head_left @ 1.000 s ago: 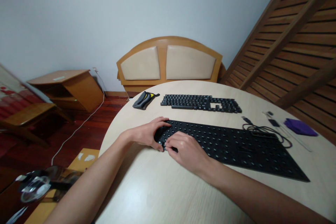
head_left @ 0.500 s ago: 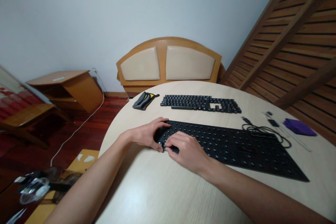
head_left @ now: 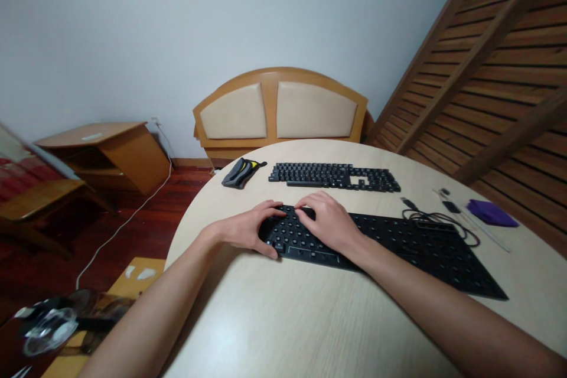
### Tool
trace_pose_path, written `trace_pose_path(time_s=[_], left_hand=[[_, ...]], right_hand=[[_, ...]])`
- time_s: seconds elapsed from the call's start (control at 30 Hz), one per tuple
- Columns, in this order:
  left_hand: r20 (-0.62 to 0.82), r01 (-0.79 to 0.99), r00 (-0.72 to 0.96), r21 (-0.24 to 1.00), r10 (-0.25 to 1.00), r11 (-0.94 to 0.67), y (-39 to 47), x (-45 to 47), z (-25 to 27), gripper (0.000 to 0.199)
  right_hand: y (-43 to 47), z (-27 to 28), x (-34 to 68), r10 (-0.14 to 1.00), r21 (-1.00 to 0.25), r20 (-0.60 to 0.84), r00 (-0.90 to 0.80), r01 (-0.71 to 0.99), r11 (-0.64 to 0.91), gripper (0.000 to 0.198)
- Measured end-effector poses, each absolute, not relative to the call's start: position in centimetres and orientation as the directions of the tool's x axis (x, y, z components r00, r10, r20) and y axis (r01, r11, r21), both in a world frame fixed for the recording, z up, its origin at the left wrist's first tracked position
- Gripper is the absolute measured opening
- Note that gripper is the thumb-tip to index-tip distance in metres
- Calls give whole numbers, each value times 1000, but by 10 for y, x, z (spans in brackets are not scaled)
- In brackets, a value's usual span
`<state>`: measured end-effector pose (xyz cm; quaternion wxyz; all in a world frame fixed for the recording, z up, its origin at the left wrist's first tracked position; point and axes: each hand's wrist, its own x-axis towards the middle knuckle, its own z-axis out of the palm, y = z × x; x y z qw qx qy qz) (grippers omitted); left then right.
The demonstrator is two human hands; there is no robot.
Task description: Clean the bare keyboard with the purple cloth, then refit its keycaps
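Note:
A black keyboard [head_left: 398,242] with most of its keycaps off lies slantwise across the table. My left hand [head_left: 250,228] grips its left end, thumb at the near edge and fingers over the far edge. Above the keyboard's upper left part is my right hand [head_left: 328,220], thumb and fingers curled together in a pinch; anything between the fingertips is hidden. A few keycaps sit at the lower left corner, by my left thumb. Behind the keyboard, loose black keycaps [head_left: 310,174] are laid out in keyboard order, with a gap toward the right.
At the table's [head_left: 266,319] far left lies a grey, black and yellow pouch-like item [head_left: 241,173]. On the right are a coiled USB cable [head_left: 472,235], a purple cloth [head_left: 491,213] and a thin white stick [head_left: 487,231]. A padded headboard [head_left: 316,109] stands beyond the table.
My right hand has moved from the keyboard's near left edge up toward its far edge, uncovering the space bar area. My left hand keeps its grip. The view has shifted slightly.

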<state>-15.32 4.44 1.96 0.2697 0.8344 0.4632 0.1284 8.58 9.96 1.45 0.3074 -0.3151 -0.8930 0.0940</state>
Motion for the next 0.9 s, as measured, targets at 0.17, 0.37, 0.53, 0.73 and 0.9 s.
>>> trace_pose_path(time_s=[0.17, 0.37, 0.53, 0.73, 0.9], left_hand=[[-36, 711, 520, 573, 854, -409, 42, -150, 23, 89], [20, 694, 538, 556, 843, -456, 43, -150, 21, 88], [31, 694, 540, 549, 841, -466, 43, -149, 20, 86], [33, 698, 537, 545, 843, -465, 42, -150, 21, 85], [68, 725, 484, 527, 872, -443, 42, -146, 22, 70]], right_hand=[[150, 13, 94, 661, -152, 421, -621, 670, 727, 19], [181, 2, 88, 669, 34, 373, -643, 730, 683, 27], [184, -2, 80, 703, 75, 330, -630, 760, 646, 25], [184, -1, 78, 704, 49, 301, -643, 748, 662, 18], [180, 4, 83, 701, 28, 282, -655, 736, 676, 16]])
